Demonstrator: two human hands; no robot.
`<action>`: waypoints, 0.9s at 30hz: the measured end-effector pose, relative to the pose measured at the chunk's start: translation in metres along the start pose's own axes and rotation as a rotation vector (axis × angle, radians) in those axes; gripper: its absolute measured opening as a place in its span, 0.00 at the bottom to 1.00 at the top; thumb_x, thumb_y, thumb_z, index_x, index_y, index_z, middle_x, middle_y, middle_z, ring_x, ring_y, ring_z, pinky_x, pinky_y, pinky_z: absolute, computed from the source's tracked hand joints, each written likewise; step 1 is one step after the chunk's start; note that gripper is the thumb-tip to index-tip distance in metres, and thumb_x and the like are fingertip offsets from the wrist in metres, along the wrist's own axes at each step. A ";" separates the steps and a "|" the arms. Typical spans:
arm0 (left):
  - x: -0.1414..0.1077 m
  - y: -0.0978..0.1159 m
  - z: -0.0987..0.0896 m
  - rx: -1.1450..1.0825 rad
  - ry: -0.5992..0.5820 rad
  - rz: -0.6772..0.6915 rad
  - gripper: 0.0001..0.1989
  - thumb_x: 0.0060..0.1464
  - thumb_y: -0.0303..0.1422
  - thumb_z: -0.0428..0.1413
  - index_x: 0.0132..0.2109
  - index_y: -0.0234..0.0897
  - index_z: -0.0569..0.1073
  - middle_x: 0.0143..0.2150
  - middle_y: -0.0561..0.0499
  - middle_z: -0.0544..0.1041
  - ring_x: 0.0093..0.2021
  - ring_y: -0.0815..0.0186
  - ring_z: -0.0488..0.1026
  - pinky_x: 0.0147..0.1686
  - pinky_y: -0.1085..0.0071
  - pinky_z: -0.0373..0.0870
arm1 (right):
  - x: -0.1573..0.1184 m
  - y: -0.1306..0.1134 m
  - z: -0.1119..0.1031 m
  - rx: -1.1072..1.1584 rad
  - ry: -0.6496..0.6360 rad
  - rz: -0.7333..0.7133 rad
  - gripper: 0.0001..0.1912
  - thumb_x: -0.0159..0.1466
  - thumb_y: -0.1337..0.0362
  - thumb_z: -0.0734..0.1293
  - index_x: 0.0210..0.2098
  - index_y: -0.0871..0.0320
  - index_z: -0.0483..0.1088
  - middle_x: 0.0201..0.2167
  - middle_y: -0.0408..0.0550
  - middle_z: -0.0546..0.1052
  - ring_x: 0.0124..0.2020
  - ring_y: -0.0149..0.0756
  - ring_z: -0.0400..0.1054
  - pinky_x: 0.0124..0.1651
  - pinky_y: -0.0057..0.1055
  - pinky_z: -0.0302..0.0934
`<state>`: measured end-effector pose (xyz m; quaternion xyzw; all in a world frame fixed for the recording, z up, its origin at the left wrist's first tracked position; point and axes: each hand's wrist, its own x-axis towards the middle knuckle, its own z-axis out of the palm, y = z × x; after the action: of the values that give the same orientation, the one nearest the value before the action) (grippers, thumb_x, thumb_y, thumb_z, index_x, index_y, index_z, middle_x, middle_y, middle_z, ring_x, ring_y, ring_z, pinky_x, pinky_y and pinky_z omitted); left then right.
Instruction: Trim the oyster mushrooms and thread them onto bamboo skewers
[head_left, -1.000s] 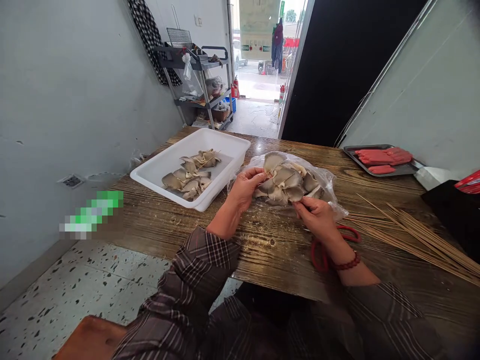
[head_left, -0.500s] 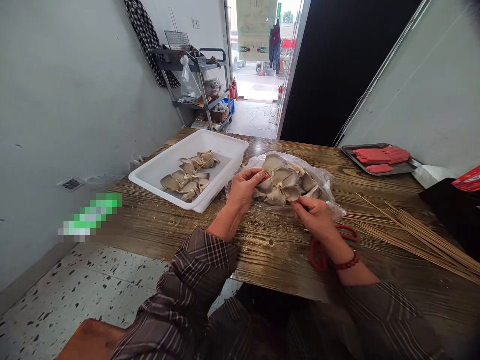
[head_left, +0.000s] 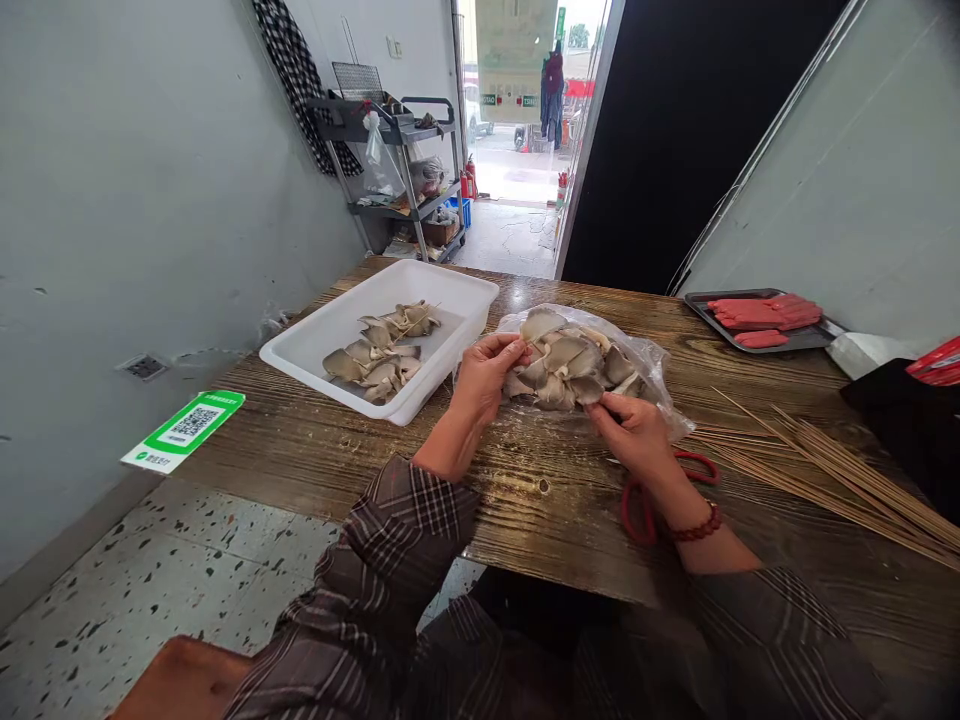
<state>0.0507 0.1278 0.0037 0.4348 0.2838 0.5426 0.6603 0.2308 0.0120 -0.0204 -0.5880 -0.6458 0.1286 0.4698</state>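
Grey-brown oyster mushrooms are bunched between my two hands, above a clear plastic bag that holds more of them. My left hand pinches the cluster at its left side with thumb and fingers. At the lower right edge, my right hand grips a mushroom cap between thumb and forefinger. Whether a skewer runs through this cluster cannot be made out. Left of my hands stands a white plastic tub with bunches of oyster mushrooms inside, a thin stick tip showing at one.
Red-handled scissors lie partly under my right wrist. Bamboo skewers spread across the table's right side. Behind them is a dark tray of pink-red pieces. A green-and-white QR card sits at the left edge.
Both hands keep nearly the same place and grip. The upper mushroom cap by my left fingers has shifted slightly to the left.
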 end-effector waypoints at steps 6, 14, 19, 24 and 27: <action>0.003 -0.002 -0.003 0.079 -0.011 0.044 0.13 0.41 0.36 0.70 0.33 0.33 0.79 0.28 0.52 0.79 0.28 0.72 0.74 0.35 0.74 0.68 | 0.000 0.003 0.000 -0.001 0.004 0.008 0.21 0.65 0.55 0.61 0.18 0.56 0.59 0.16 0.39 0.59 0.20 0.28 0.53 0.26 0.28 0.48; 0.004 0.000 -0.006 0.094 -0.110 0.021 0.11 0.41 0.35 0.69 0.31 0.33 0.79 0.28 0.51 0.79 0.29 0.72 0.73 0.34 0.74 0.69 | 0.002 0.005 -0.004 -0.034 -0.001 -0.052 0.22 0.65 0.55 0.61 0.17 0.56 0.57 0.15 0.38 0.56 0.20 0.28 0.50 0.24 0.28 0.45; 0.002 0.004 -0.005 0.254 -0.099 0.088 0.08 0.44 0.34 0.66 0.30 0.33 0.79 0.25 0.52 0.78 0.27 0.72 0.71 0.32 0.73 0.67 | 0.002 0.005 -0.003 -0.032 -0.011 -0.033 0.21 0.64 0.55 0.61 0.17 0.56 0.59 0.15 0.38 0.56 0.20 0.28 0.51 0.25 0.28 0.45; 0.000 0.007 -0.003 0.385 -0.066 0.131 0.07 0.45 0.34 0.65 0.29 0.34 0.78 0.24 0.52 0.77 0.27 0.71 0.70 0.31 0.72 0.66 | 0.001 0.007 -0.002 -0.028 -0.010 0.001 0.20 0.64 0.55 0.62 0.18 0.56 0.61 0.16 0.38 0.58 0.20 0.28 0.52 0.25 0.28 0.46; -0.001 0.007 -0.002 0.376 -0.079 0.115 0.08 0.44 0.35 0.66 0.29 0.34 0.78 0.26 0.51 0.77 0.28 0.70 0.71 0.32 0.71 0.67 | 0.000 0.007 -0.001 0.012 -0.016 0.019 0.20 0.64 0.54 0.62 0.19 0.56 0.61 0.16 0.38 0.58 0.21 0.28 0.52 0.25 0.28 0.47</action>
<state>0.0460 0.1277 0.0088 0.5871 0.3287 0.4992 0.5460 0.2360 0.0136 -0.0245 -0.5905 -0.6430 0.1416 0.4668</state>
